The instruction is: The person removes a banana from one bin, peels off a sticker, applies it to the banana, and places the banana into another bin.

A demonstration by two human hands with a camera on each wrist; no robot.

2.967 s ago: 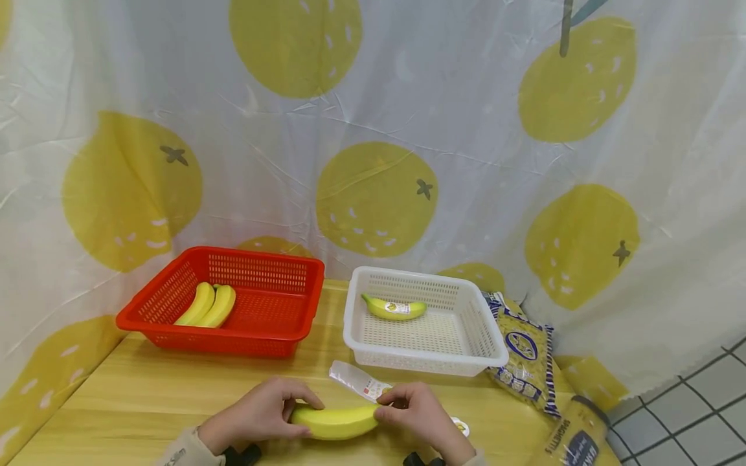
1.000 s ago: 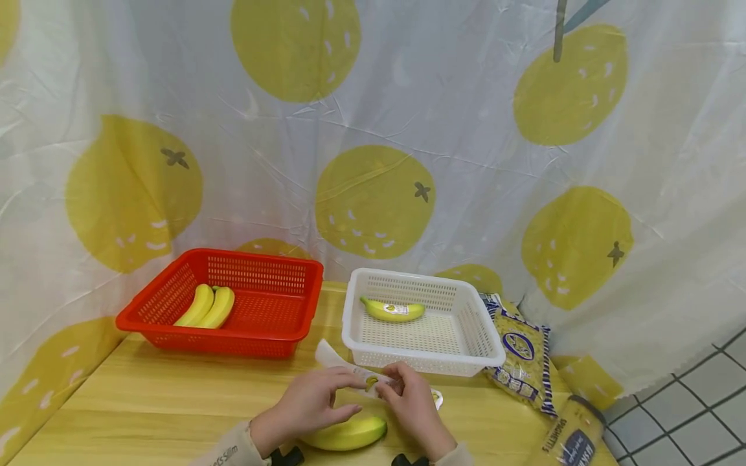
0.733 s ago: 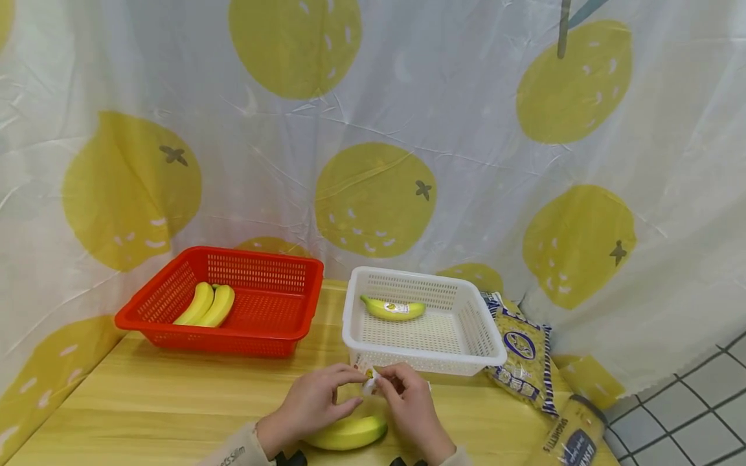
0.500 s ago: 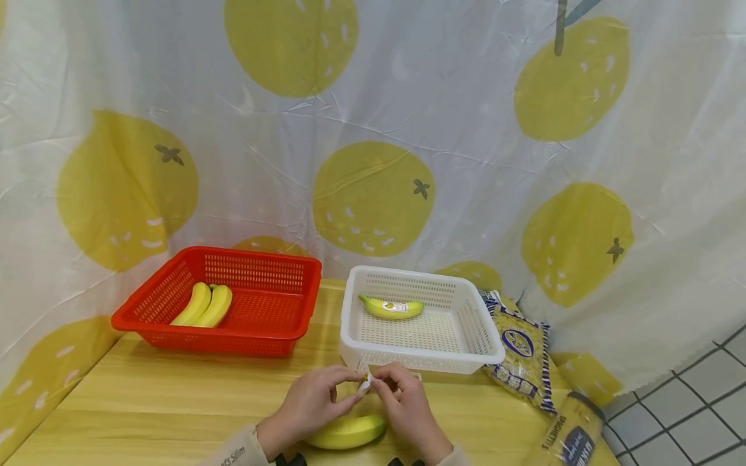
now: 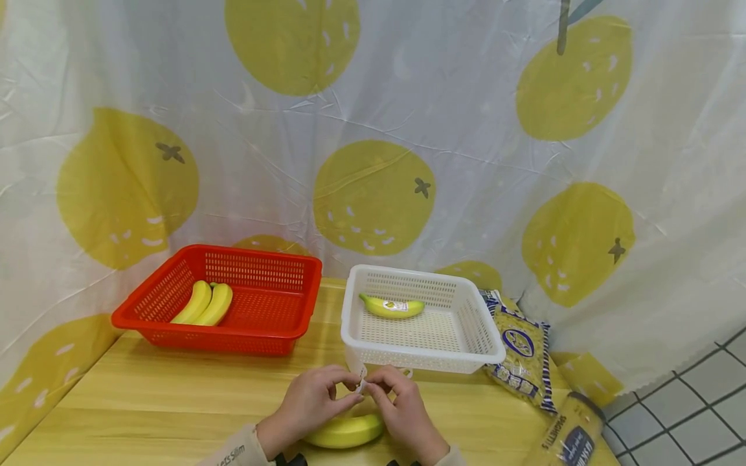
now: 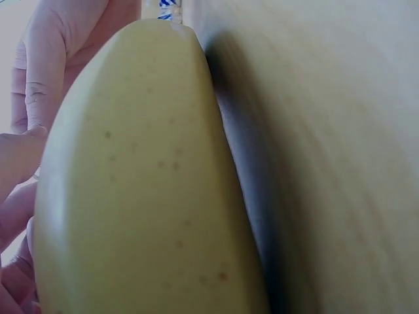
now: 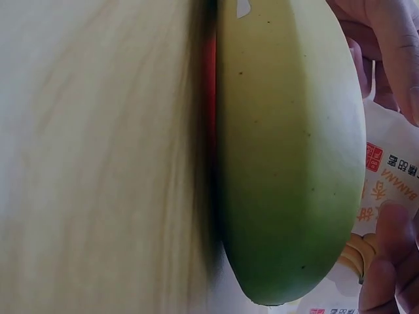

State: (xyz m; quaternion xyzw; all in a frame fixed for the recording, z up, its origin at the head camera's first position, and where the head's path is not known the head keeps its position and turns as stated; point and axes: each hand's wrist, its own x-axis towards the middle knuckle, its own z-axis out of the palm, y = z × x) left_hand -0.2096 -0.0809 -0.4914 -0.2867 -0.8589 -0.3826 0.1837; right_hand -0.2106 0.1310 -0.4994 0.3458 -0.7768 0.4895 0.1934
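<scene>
A banana (image 5: 346, 432) lies on the wooden table below both hands, and it fills much of the left wrist view and the right wrist view. Above it, my right hand (image 5: 405, 409) pinches a white strip of banana labels (image 7: 386, 163), printed with red and orange lettering and a banana picture. The strip is bent at the fingertips, and its end curls out behind the right hand. My left hand (image 5: 315, 400) meets it from the other side, thumb and index finger pinching the strip's raised edge. Fingers hide most of the strip in the head view.
A red basket (image 5: 233, 335) holding two bananas (image 5: 204, 304) stands at the back left. Right of it is a white basket (image 5: 419, 357) with one labelled banana (image 5: 396, 308). A pasta bag (image 5: 521, 356) and a spaghetti package (image 5: 574, 430) lie at the right.
Three seconds ago both hands held the banana and the strip lay on the table. The hands then let go of the banana and took the strip, which has since been bent between the fingertips.
</scene>
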